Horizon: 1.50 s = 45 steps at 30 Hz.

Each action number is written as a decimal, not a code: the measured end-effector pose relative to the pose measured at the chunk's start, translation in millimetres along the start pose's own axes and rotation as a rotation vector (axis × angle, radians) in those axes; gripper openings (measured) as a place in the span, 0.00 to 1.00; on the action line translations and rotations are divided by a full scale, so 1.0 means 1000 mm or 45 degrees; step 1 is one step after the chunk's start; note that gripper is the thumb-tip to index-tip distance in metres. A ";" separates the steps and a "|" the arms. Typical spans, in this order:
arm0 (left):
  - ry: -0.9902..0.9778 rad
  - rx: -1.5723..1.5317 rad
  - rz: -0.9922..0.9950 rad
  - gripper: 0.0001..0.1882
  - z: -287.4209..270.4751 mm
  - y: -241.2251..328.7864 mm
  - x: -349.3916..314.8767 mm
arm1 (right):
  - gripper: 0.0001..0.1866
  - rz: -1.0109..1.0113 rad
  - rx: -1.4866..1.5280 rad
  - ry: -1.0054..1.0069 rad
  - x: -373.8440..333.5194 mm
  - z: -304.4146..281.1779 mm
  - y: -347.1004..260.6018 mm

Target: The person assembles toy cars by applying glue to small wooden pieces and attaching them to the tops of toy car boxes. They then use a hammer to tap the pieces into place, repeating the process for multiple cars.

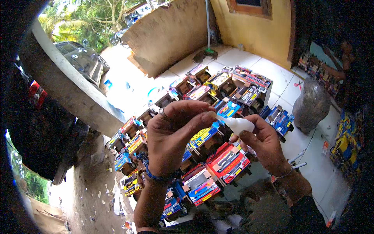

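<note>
My right hand (267, 145) grips a small white squeeze bottle (240, 125), its tapered nozzle pointing left. The fingers of my left hand (168, 132) are pinched together at the nozzle's tip; whether they hold a tiny cap or only the tip is too small to tell. Both hands are raised over rows of colourful toy trucks (202, 183) standing close together on the floor. Just below the bottle is a red toy truck (229, 163) with printed panels.
A stuffed grey plastic bag (311, 104) sits at right, near red scissors (298, 84). Behind it are more toy trucks (344, 144) and another person's arm (336, 73). A broom (209, 50) leans at the back wall. A low wall (83, 85) borders the left, beside a dark vehicle with a red light (37, 94).
</note>
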State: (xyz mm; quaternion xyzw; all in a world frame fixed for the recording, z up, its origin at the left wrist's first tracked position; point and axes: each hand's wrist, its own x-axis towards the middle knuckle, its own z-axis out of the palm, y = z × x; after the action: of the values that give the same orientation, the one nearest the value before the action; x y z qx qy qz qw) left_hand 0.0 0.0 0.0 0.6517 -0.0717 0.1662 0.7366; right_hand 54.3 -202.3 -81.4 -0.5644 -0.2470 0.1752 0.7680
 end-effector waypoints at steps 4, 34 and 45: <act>-0.040 -0.057 -0.212 0.09 0.009 -0.015 -0.002 | 0.20 -0.009 0.275 0.075 -0.015 -0.011 0.023; -0.104 1.746 0.629 0.05 -0.043 -0.041 -0.039 | 0.22 0.061 0.352 0.437 -0.067 -0.027 0.087; -0.214 1.532 0.228 0.07 -0.044 -0.060 -0.064 | 0.22 0.083 0.252 0.394 -0.064 -0.021 0.087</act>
State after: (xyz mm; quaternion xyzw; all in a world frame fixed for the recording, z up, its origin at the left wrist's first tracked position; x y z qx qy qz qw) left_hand -44.8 28.3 -83.2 0.9555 -0.0775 0.1868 0.2147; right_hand 15.5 -227.7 -180.7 -0.5139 -0.0891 0.1345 0.8426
